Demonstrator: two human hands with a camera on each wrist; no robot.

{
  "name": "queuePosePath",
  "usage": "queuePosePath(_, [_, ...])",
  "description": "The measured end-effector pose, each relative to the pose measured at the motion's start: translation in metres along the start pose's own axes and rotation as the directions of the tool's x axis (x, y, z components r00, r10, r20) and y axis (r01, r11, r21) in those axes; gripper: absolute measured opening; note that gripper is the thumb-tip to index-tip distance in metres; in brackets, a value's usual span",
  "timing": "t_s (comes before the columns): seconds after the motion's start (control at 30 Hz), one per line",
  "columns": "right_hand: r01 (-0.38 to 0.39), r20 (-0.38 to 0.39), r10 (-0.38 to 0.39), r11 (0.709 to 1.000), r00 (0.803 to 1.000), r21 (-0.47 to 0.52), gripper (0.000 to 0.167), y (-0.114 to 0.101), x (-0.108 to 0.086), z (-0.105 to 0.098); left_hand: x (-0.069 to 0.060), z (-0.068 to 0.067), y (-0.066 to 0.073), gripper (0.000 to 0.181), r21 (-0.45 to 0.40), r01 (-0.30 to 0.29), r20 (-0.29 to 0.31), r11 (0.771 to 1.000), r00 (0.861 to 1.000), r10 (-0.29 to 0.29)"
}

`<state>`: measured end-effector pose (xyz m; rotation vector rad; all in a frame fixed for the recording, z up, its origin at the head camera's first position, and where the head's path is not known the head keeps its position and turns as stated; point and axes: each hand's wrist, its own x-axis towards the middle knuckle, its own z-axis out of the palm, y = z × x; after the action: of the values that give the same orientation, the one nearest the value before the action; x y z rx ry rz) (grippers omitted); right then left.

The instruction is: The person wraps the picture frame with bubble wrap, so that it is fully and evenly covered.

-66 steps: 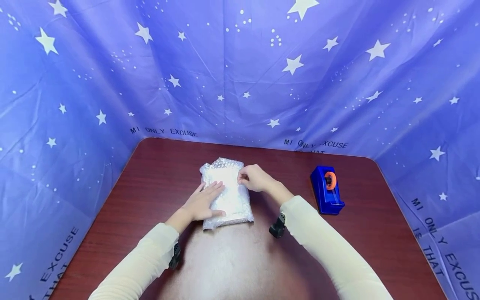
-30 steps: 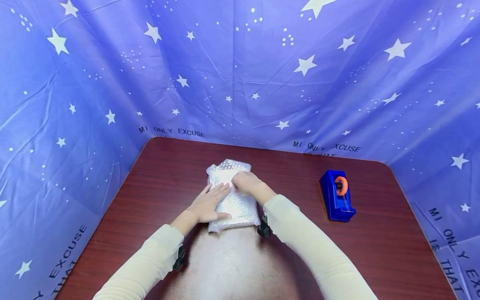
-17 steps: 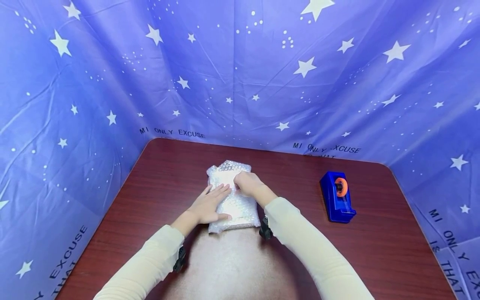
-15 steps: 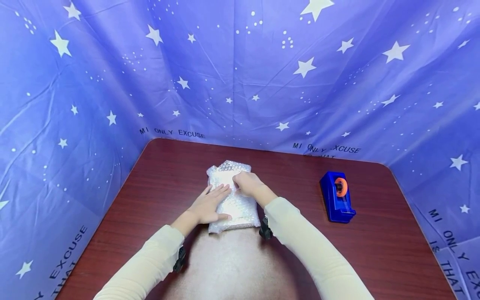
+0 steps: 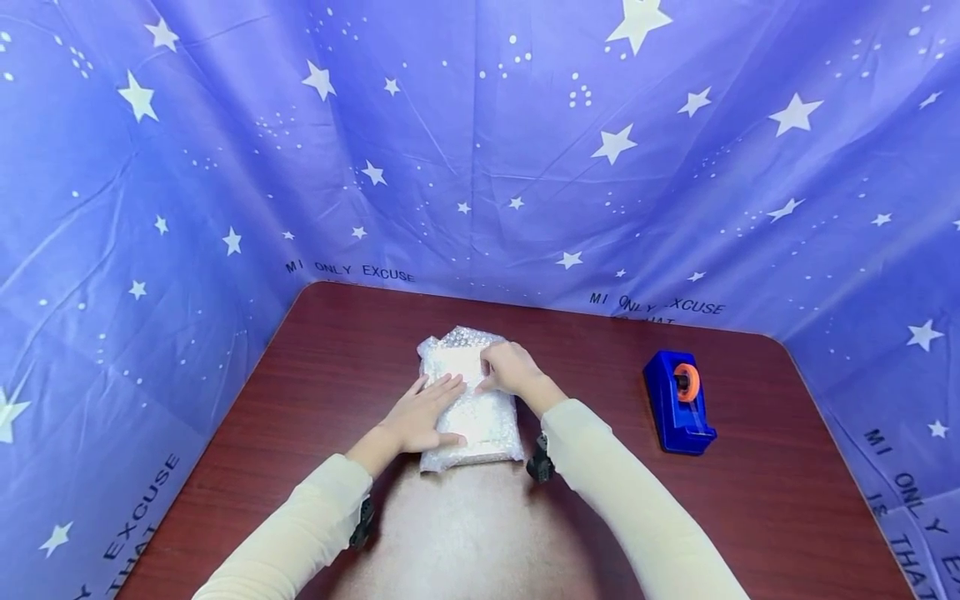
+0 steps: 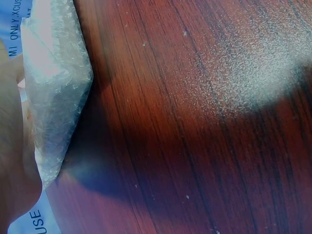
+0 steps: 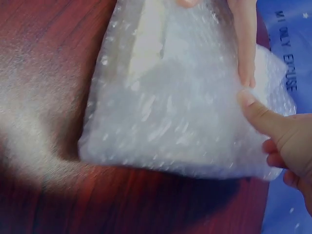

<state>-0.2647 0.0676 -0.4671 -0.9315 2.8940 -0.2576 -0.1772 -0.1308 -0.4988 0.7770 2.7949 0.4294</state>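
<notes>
A flat rectangular parcel in bubble wrap lies on the table, a loose flap of wrap at its far end. My left hand rests on its left half with straight, spread fingers. Over the upper right part sits my right hand; its thumb touches the wrap and its other fingers are curled near the edge, no clear grip visible. In the left wrist view, the bubble wrap shows side-on beside the blurred left hand. The wrapped contents are blurred.
A blue tape dispenser with an orange-cored roll stands on the right of the dark red wooden table. Blue star-patterned cloth hangs behind and along both sides. Light glares off the table in front of the parcel.
My right hand first slid inward over the parcel, its fist near my left fingers, and now sits back toward the right edge. My left hand keeps its place; the view has tilted slightly.
</notes>
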Motion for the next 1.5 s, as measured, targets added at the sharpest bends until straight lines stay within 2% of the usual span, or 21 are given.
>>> queuePosePath(0.07, [-0.045, -0.047, 0.048, 0.996, 0.998, 0.073, 0.030, 0.007, -0.004, 0.002, 0.000, 0.000, 0.001, 0.090, 0.006, -0.002, -0.002, 1.000, 1.000, 0.002])
queuePosePath(0.2, [-0.108, -0.127, 0.140, 0.967, 0.982, 0.230, 0.026, 0.021, -0.011, 0.006, 0.001, 0.000, 0.000, 0.090, 0.026, 0.002, -0.010, 1.000, 1.000, -0.002])
queuePosePath(0.3, [-0.108, -0.162, 0.167, 0.941, 0.973, 0.320, 0.023, 0.027, -0.016, 0.010, 0.001, 0.001, 0.000, 0.089, 0.023, -0.004, -0.012, 1.000, 1.000, 0.004])
queuePosePath(0.4, [-0.088, -0.179, 0.160, 0.932, 0.971, 0.353, 0.021, 0.029, -0.021, 0.013, 0.001, 0.001, 0.000, 0.089, 0.018, -0.010, -0.011, 1.000, 1.000, 0.010])
queuePosePath(0.53, [-0.059, -0.198, 0.129, 0.944, 0.972, 0.324, 0.024, 0.029, -0.029, 0.013, 0.002, 0.001, 0.001, 0.089, 0.021, -0.007, -0.006, 1.000, 1.000, 0.007])
queuePosePath(0.7, [-0.027, -0.226, 0.082, 0.971, 0.971, 0.237, 0.037, 0.029, -0.045, 0.012, 0.002, 0.000, 0.002, 0.089, 0.027, -0.013, -0.008, 1.000, 1.000, 0.013])
queuePosePath(0.87, [0.026, -0.233, 0.013, 0.986, 0.972, 0.165, 0.041, 0.015, -0.060, 0.014, 0.002, 0.001, 0.001, 0.088, 0.022, -0.018, -0.012, 1.000, 1.000, 0.019])
queuePosePath(0.93, [0.057, -0.209, -0.027, 0.989, 0.978, 0.139, 0.043, 0.004, -0.066, 0.015, 0.002, 0.001, 0.001, 0.088, 0.014, -0.016, -0.009, 1.000, 1.000, 0.016])
queuePosePath(1.03, [0.092, -0.126, -0.080, 0.991, 0.989, 0.098, 0.050, -0.010, -0.073, 0.017, 0.001, 0.002, 0.001, 0.088, 0.009, -0.009, -0.003, 1.000, 1.000, 0.009])
queuePosePath(1.17, [0.077, -0.038, -0.076, 0.997, 0.996, 0.024, 0.058, -0.018, -0.082, 0.020, 0.002, 0.002, 0.001, 0.087, 0.015, -0.008, -0.003, 1.000, 1.000, 0.008])
queuePosePath(1.3, [0.048, -0.048, -0.048, 0.999, 0.998, -0.005, 0.057, -0.015, -0.083, 0.022, 0.001, 0.003, 0.000, 0.087, 0.018, -0.012, -0.010, 1.000, 1.000, 0.012])
queuePosePath(1.5, [0.059, -0.039, -0.059, 0.998, 0.997, 0.000, 0.058, -0.008, -0.079, 0.020, 0.001, 0.002, 0.001, 0.088, 0.004, -0.011, -0.011, 1.000, 1.000, 0.011])
